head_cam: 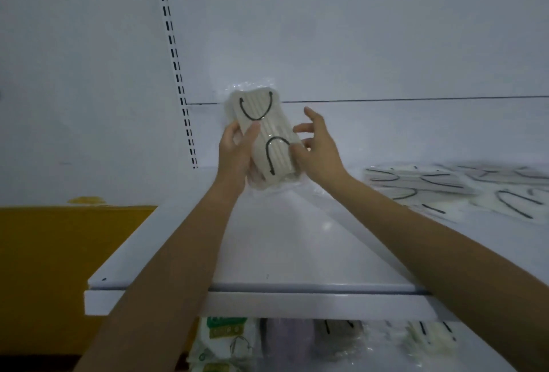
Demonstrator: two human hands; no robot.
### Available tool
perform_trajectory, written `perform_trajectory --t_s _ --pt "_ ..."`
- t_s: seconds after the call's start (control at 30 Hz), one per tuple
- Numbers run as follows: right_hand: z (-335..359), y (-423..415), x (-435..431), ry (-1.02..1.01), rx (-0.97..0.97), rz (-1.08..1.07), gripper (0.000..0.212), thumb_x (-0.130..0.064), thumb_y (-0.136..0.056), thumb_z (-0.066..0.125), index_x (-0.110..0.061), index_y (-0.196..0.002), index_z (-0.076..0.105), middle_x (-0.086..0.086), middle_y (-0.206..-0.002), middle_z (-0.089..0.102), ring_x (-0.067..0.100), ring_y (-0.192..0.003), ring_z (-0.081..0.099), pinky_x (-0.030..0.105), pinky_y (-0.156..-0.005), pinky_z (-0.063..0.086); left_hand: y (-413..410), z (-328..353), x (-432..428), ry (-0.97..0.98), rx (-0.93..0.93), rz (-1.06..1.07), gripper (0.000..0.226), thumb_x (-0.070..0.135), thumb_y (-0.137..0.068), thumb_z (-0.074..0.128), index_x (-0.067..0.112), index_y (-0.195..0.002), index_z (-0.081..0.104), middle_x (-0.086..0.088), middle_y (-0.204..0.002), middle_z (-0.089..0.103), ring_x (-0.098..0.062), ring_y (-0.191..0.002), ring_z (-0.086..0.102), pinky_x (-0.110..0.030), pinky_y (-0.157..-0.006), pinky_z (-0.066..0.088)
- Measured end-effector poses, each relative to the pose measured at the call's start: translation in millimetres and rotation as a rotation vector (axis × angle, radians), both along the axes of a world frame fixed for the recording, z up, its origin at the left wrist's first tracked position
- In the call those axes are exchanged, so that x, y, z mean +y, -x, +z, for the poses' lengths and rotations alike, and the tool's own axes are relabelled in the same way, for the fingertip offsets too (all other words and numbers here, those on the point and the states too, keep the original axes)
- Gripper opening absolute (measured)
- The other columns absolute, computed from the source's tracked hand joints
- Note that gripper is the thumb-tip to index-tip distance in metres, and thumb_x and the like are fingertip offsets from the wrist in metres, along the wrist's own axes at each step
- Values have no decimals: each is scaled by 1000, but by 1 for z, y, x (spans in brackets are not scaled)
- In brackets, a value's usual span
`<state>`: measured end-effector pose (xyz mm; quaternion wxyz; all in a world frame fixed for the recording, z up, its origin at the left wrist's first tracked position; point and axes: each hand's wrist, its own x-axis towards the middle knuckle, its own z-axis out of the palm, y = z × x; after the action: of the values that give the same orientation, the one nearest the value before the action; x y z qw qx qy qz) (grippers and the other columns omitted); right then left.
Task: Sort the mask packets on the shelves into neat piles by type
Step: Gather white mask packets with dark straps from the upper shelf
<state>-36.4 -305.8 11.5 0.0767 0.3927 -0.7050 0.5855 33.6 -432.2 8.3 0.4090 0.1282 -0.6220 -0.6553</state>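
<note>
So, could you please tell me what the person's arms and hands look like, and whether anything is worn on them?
The left forearm and right forearm are bare as far as the frame shows, with no sleeves in view. The left hand and the right hand wear no gloves, and no watch, ring or bracelet shows on either.

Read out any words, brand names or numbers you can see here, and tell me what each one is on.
None can be read.
Mask packet held in the left hand: no print visible.
Green and white packet below the shelf: printed, but too blurred to read.
</note>
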Motion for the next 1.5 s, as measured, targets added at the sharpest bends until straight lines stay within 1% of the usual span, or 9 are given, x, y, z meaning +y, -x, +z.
perform_trajectory --t_s 0.1,0.33,0.53,0.77,0.9,1.1,1.27,1.37,1.5 --pt "1 5 25 -131 28 -25 65 -13 -89 60 -17 -144 26 -2 -118 43 13 -83 56 7 -53 44 10 2 18 147 0 58 34 -3 -83 55 12 -113 51 5 -94 59 -13 -86 59 -30 -77 51" --pt "10 123 162 -817 84 -228 44 -13 -93 52 -11 -136 41 11 -135 50 25 -119 51 28 -96 38 34 9 52 367 -15 -40 82 -9 -84 54 25 -148 17 -8 -138 44 -18 -117 51 -28 -94 47" --pt "-13 165 198 -1197 -43 -148 80 -37 -86 60 -17 -149 16 4 -153 26 22 -139 29 35 -114 22 83 9 109 272 -100 31 48 -9 -85 52 11 -129 51 -7 -128 52 -16 -107 52 -20 -82 49" --pt "-4 179 210 -911 135 -67 68 -13 -85 62 -17 -144 29 7 -144 39 22 -129 40 26 -101 32 104 0 134 197 -71 231 47 -9 -85 49 9 -129 51 -4 -119 53 -13 -103 52 -12 -73 46" --pt "14 182 225 -473 -118 120 57 -7 -84 61 -22 -134 42 6 -116 58 26 -90 60 23 -72 51 84 -4 120 196 -44 338 46 -7 -86 50 10 -129 51 1 -114 51 -9 -102 51 -3 -65 46" --pt "-8 170 212 -1065 95 212 77 -25 -85 64 -24 -147 19 2 -141 44 19 -121 46 32 -106 33 74 -10 108 207 -66 400 45 -7 -86 52 8 -128 51 0 -117 52 -9 -103 51 -5 -73 46" --pt "-9 170 215 -1042 100 152 83 -23 -80 68 -23 -148 19 3 -141 43 23 -124 46 33 -106 34 75 -12 115 233 -71 386 45 -7 -84 52 10 -125 54 1 -113 54 -9 -101 54 -6 -74 48" --pt "-9 171 222 -834 137 109 68 -13 -85 61 -21 -144 28 7 -141 42 22 -127 42 29 -103 32 74 -10 120 241 -48 372 46 -6 -83 53 12 -125 54 3 -115 55 -9 -103 55 -8 -81 48" --pt "7 177 242 -206 -246 176 60 -6 -76 63 -14 -132 46 6 -109 61 19 -98 60 34 -90 49 71 -2 131 236 27 379 46 -3 -82 56 14 -125 55 4 -120 56 -6 -106 55 -13 -90 46"
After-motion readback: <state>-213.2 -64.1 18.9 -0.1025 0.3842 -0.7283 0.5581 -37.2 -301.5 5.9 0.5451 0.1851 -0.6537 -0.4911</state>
